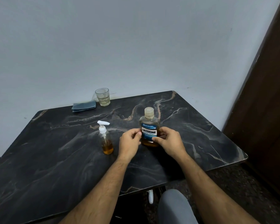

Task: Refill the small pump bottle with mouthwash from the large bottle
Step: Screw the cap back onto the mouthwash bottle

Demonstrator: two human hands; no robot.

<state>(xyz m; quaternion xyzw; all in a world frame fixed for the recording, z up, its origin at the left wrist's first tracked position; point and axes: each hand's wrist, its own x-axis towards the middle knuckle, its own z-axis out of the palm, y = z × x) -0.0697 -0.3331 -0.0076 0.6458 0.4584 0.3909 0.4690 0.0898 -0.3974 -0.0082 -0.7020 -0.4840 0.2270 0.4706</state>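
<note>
The large mouthwash bottle (149, 126) stands upright on the dark marble table (55, 159), capped, with amber liquid and a blue label. My right hand (170, 142) wraps its lower right side. My left hand (130, 141) touches its lower left side with thumb and fingers. The small pump bottle (106, 139), clear with a white pump head and a little amber liquid at the bottom, stands upright just left of my left hand, untouched.
A glass tumbler (102, 96) with a little liquid stands at the table's far edge by the wall. A folded blue cloth (84, 106) lies beside it. A dark wooden door (268, 110) runs along the right. My knee (174, 206) shows below the table's near edge.
</note>
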